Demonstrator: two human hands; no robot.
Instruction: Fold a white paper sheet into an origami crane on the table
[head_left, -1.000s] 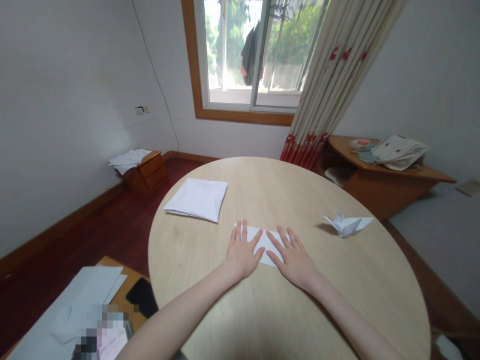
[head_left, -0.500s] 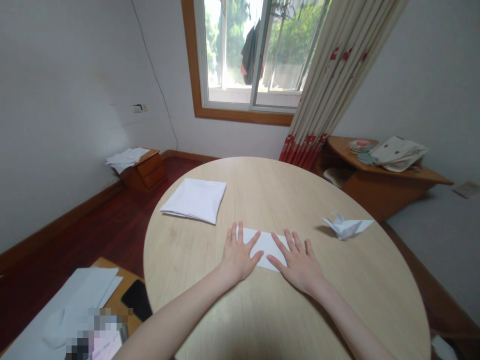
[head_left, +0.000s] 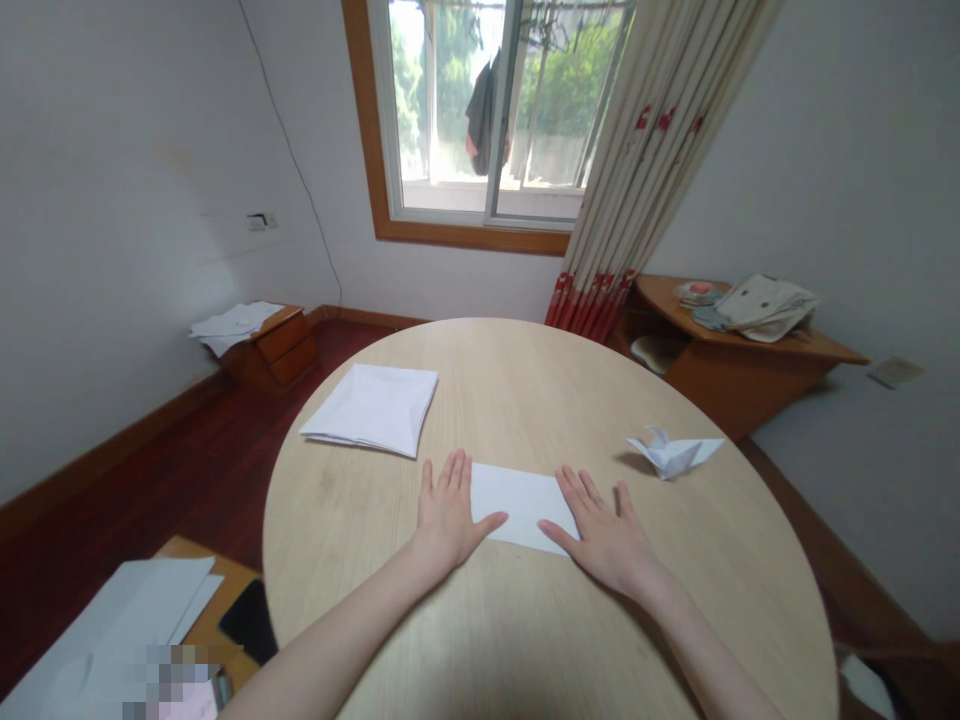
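Observation:
A white rectangular sheet of paper (head_left: pixel 523 505) lies flat on the round wooden table (head_left: pixel 450 630) between my hands. My left hand (head_left: pixel 448 515) rests palm down at its left edge, fingers stretched out and the thumb over the sheet. On the opposite edge, my right hand (head_left: pixel 606 530) lies flat with fingers extended and its thumb on the paper. Part of the sheet's sides is hidden under the hands. To the right stands a folded white paper bird (head_left: pixel 673 455). A stack of white paper (head_left: pixel 375 408) sits at the back left of the tabletop.
At lower left, a side surface holds white sheets (head_left: pixel 127 610) and a dark phone (head_left: pixel 250 620). A small drawer cabinet (head_left: pixel 281 350) with papers stands by the left wall. A brown corner desk (head_left: pixel 735 370) carrying a cloth bag (head_left: pixel 772 305) is beyond the table at right.
My hands have spread farther apart, the left one sliding outward, so more of the sheet's middle shows. The whole view has shifted slightly as the head turned.

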